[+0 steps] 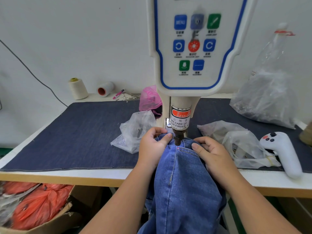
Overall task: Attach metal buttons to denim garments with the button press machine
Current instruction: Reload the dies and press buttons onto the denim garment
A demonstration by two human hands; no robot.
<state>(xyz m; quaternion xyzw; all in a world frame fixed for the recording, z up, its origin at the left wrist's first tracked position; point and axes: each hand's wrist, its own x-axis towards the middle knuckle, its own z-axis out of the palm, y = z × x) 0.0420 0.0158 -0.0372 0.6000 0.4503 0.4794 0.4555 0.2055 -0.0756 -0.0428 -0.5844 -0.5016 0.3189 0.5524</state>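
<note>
A blue denim garment (184,183) runs from my lap up onto the table, its top edge under the punch head (178,139) of the white button press machine (194,48). A red laser dot shows on the denim just below the punch. My left hand (152,147) grips the denim's edge left of the punch, thumb on top. On the other side my right hand (211,152) pinches the edge, thumb pressed on the fabric. Both hands lie close to the punch.
A dark denim mat (76,132) covers the table. Clear plastic bags (133,132) (243,146) lie either side of the machine, a bigger one (268,92) at back right. A white handheld controller (283,154) lies right. Thread cones (78,88) stand at the back.
</note>
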